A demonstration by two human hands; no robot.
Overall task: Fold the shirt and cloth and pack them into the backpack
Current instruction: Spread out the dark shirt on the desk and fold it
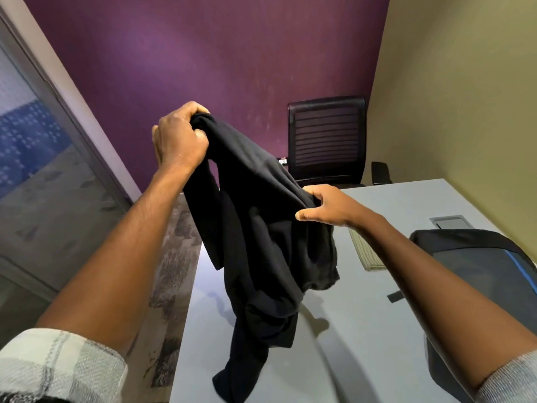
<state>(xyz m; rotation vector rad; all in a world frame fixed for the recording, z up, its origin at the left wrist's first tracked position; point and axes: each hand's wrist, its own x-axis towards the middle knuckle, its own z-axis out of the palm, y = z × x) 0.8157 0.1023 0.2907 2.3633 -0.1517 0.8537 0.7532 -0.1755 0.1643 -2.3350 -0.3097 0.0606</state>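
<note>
The shirt (261,228) hangs bunched between both fists — left hand (180,141) gripping high and far, right hand (325,207) lower; its length drops toward the near table (363,344).

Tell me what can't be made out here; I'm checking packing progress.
- Backpack, head view: cut off by the right edge and crossed by the right forearm; whether it is open is unclear.
- Cloth: partly behind the shirt.
- Shirt's shape: bunched between left hand and right hand.
</note>
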